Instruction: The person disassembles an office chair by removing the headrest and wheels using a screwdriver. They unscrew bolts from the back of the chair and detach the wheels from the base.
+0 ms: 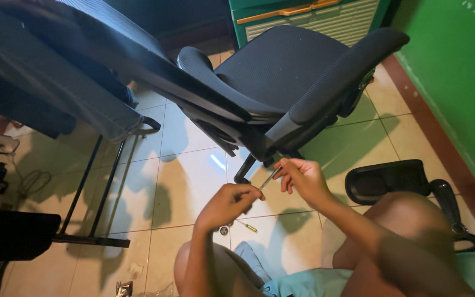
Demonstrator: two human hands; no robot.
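A black office chair (281, 71) lies tilted on the tiled floor in front of me, its seat and mesh back facing up. My left hand (227, 204) is closed around the handle end of a thin metal tool (269, 178), likely a screwdriver. My right hand (302, 177) pinches the tool's upper end just under the chair's seat edge. A small yellow-handled screwdriver (247, 226) lies on the tiles below my left hand, next to a small round metal part (224, 230). My bare knees sit at the bottom of the view.
A detached black armrest (386, 179) lies on the floor at right, by a green wall (457, 66). A black metal rack (92, 192) draped with grey cloth (45, 71) stands at left. A green cabinet (309, 16) is behind the chair. Cables lie at far left.
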